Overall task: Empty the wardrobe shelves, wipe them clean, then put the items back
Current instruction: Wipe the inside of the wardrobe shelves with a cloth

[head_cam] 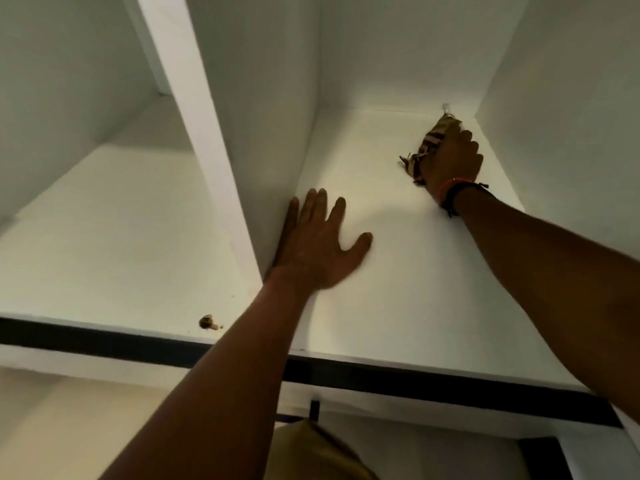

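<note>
I look up into a white wardrobe shelf (pixel 398 292) with a black front edge. My right hand (pixel 453 161) is deep in the back right corner and holds a brown striped cloth (pixel 431 140) bunched against the shelf surface. My left hand (pixel 322 244) lies flat on the shelf near the front, fingers spread, its edge against the white divider panel (pixel 207 143). Nothing else lies on this shelf.
Left of the divider is a second white compartment (pixel 114 244) with a small brown mark or chip (pixel 206 322) near its front edge. A tan fabric item (pixel 311 452) hangs below the shelf by a black bracket. A bracelet (pixel 450 192) circles my right wrist.
</note>
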`<act>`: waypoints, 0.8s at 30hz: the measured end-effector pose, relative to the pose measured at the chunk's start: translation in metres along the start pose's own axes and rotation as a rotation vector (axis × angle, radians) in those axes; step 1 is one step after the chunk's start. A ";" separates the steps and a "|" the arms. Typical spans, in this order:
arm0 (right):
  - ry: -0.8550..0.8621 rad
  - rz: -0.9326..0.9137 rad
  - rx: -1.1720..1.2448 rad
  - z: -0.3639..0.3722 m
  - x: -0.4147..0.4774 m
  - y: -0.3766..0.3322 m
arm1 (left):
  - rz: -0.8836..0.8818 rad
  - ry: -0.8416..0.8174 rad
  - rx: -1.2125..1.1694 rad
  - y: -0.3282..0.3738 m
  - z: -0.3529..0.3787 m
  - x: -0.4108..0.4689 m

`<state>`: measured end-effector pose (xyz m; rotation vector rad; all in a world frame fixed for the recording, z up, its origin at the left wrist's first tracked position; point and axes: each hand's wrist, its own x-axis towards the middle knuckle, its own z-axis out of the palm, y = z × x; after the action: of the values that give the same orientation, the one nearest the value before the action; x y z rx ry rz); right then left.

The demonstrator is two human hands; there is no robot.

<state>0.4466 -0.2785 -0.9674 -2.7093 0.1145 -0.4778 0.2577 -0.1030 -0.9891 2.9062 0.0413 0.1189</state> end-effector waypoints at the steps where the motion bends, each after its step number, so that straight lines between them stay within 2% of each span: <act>1: 0.032 -0.018 0.053 0.001 0.004 0.005 | 0.001 -0.001 -0.013 0.003 0.002 0.001; 3: 0.085 -0.120 0.075 0.005 0.013 0.007 | -0.002 0.015 -0.031 0.005 0.005 0.002; 5: 0.028 -0.158 0.002 0.011 0.025 0.008 | 0.001 0.036 -0.044 0.005 0.006 0.003; 9: -0.147 0.110 -0.198 0.016 0.040 -0.011 | 0.006 0.044 -0.067 0.003 0.010 0.003; 10: -0.181 0.092 -0.185 0.016 0.038 -0.028 | 0.005 0.051 -0.068 0.001 0.010 0.003; 13: -0.318 -0.425 -0.128 0.025 0.020 -0.080 | 0.005 0.056 -0.061 0.000 0.011 0.003; 15: -0.374 -0.564 -0.043 0.039 0.016 -0.082 | 0.002 0.036 -0.057 0.000 0.012 -0.001; 16: -0.327 -0.579 -0.070 0.041 0.020 -0.074 | -0.001 0.037 -0.058 0.002 0.011 -0.002; 18: -0.195 -0.430 -0.190 0.034 0.033 -0.047 | -0.006 0.048 -0.066 0.003 0.011 -0.003; 20: -0.099 -0.150 -0.310 0.022 0.058 -0.009 | -0.006 0.074 -0.082 0.004 0.010 -0.002; 22: -0.086 0.099 -0.293 0.016 0.083 0.025 | -0.010 0.094 -0.086 0.005 0.011 0.002; 24: -0.089 0.202 -0.242 0.027 0.091 0.029 | -0.010 0.090 -0.059 0.003 0.015 0.007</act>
<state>0.5404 -0.3090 -0.9733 -2.9067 0.4428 -0.2989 0.2656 -0.1094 -1.0019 2.8394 0.0660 0.2451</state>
